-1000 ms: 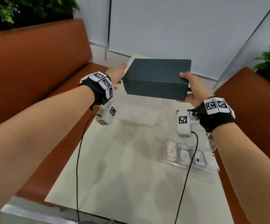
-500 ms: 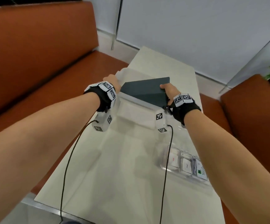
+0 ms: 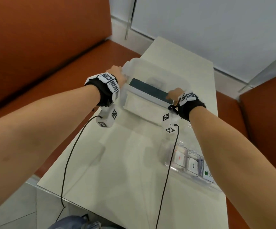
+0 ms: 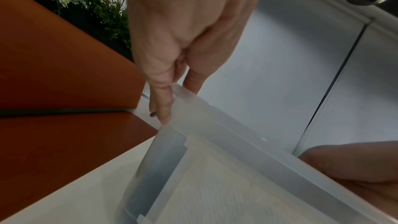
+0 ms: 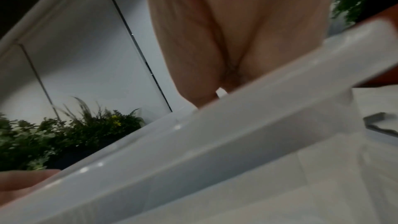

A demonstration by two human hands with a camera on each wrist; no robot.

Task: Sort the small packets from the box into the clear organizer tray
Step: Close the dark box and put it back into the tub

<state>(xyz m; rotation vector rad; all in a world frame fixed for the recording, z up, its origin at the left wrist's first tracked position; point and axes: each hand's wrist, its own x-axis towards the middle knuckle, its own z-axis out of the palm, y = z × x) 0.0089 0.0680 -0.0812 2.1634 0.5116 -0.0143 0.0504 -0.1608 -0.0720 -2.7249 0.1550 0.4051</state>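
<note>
Pale and glossy, the table (image 3: pixel 117 162) is running up the middle of the frame between orange benches (image 3: pixel 43 47). Nearest, at lower right, the clear organizer tray (image 3: pixel 190 164) is lying with small packets (image 3: pixel 192 166) already in its compartments. Farther up, a translucent bin (image 3: pixel 150 100) is holding the dark box (image 3: pixel 148 92). The left hand (image 3: pixel 116 75) is pinching the bin's rim, its grip closing on it; the right hand (image 3: pixel 174 95) is reaching inside at the box's corner, its grip hidden. The light bin could tip or skid if the hands are pulling unevenly.
</note>
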